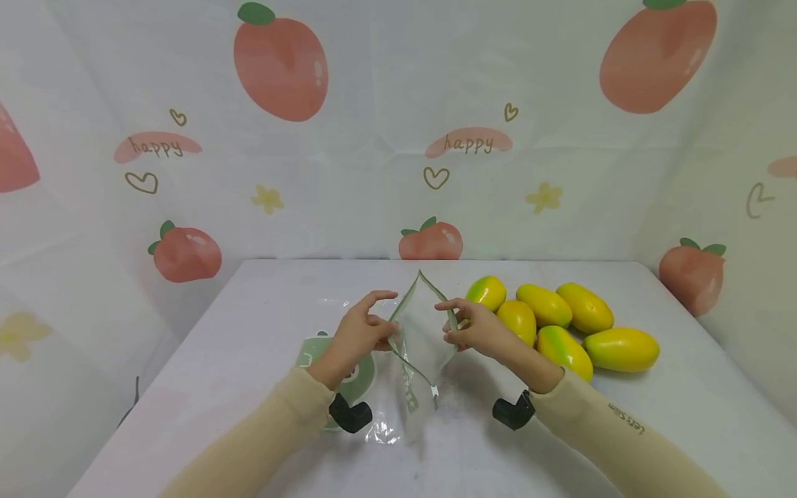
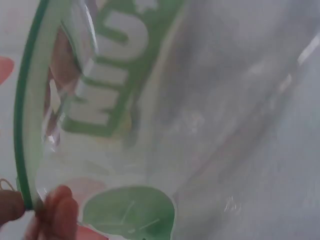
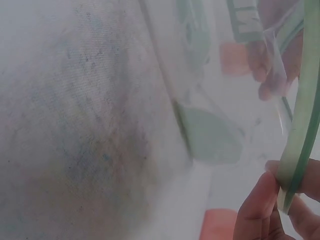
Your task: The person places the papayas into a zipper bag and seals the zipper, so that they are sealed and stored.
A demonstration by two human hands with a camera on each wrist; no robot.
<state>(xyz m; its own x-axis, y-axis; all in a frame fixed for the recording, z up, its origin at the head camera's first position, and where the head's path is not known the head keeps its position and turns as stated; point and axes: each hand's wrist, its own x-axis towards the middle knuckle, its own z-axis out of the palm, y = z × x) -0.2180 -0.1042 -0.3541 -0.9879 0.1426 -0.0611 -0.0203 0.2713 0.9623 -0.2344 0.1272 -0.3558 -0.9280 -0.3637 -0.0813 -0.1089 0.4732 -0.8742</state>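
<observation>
Your left hand and right hand pinch opposite sides of the clear zip bag, so each grip is clamped on its green rim, and the mouth stands parted in a diamond above the tabletop. To hold that gap well, draw both sides evenly apart and let neither edge fold inward; the film looks thin and likely to slump together if one side slackens. Pinch close to the rim, with your fingers clear of the opening. Mind the pale slider at the near corner, so the pull doesn't twist it. Avoid snagging the flat green-printed packet by your left hand, and hold your right forearm clear of the yellow fruits.
</observation>
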